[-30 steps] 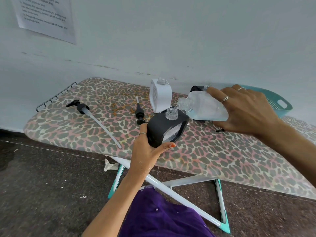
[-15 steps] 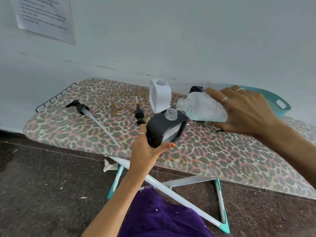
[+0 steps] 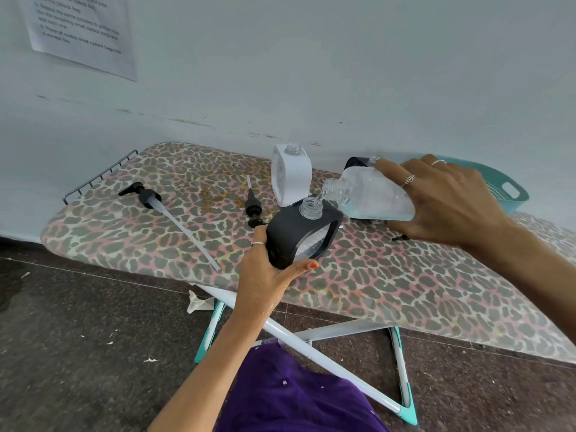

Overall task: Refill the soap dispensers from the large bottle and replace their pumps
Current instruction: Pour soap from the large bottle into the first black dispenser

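left hand point(image 3: 265, 275) clasps boxy matte-black dispenser point(image 3: 299, 236) (tilted) | right hand point(image 3: 442, 201) wrapped round clear large bottle point(image 3: 371, 198), ribbed necks nearly touching | leopard-print ironing board point(image 3: 389, 285)

This looks like a plain domestic room pressed into service as a work spot. An ironing board point(image 3: 405, 275) with a leopard-print cover stands in for a table against a scuffed, pale painted wall point(image 3: 311, 73). A printed instruction sheet point(image 3: 81, 29) hangs there, above a dark speckled stone floor point(image 3: 78, 353) littered with scraps.
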### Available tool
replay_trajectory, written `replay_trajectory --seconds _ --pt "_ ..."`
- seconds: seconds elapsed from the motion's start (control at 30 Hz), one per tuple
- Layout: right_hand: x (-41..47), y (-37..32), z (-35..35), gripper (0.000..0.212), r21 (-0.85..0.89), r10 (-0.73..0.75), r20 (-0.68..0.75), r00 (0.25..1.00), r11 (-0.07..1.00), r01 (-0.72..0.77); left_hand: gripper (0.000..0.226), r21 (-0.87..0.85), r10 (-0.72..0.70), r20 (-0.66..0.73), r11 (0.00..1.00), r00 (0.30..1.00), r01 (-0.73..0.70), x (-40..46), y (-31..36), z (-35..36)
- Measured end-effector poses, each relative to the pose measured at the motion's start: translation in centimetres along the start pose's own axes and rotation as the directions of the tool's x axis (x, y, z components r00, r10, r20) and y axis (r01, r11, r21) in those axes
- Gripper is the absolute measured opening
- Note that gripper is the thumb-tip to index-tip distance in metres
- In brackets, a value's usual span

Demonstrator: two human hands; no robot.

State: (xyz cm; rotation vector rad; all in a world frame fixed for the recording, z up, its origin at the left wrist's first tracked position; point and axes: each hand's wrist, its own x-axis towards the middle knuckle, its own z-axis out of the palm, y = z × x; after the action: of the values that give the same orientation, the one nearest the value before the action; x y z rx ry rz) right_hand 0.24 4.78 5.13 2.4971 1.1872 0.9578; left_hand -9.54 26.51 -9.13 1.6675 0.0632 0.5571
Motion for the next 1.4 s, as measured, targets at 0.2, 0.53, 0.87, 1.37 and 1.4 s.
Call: replay_trajectory --seconds 0.2,0.53,0.87,1.37,1.4 --pt "0.02 0.03 -0.01 0.077 -0.015 0.016 -0.008 1.0 1.0 -0.016 0.065 0.014 0.005 -0.014 1.0 1.0 -0.005 0.12 -0.32 0.07" --pt "-0.05 -0.02 0.01 0.077 -0.027 0.021 -0.001 1.0 0.999 -0.021 0.063 0.034 0.038 -0.017 0.999 0.999 -0.038 0.12 -0.23 0.06" --pt "-0.05 0.19 -0.03 0.075 -0.02 0.013 -0.003 1.0 1.0 -0.013 0.068 -0.01 -0.005 0.005 1.0 1.0 0.005 -0.09 0.18 -0.04" --pt "0.03 -0.05 -0.07 0.076 -0.021 0.023 0.002 1.0 1.0 -0.023 0.064 0.001 -0.006 -0.004 1.0 1.0 0.006 -0.01 -0.18 0.01" --pt "0.03 -0.06 -0.07 0.077 -0.018 0.021 0.005 1.0 1.0 -0.021 0.067 0.01 0.0 -0.007 1.0 1.0 0.0 -0.01 -0.15 0.02"
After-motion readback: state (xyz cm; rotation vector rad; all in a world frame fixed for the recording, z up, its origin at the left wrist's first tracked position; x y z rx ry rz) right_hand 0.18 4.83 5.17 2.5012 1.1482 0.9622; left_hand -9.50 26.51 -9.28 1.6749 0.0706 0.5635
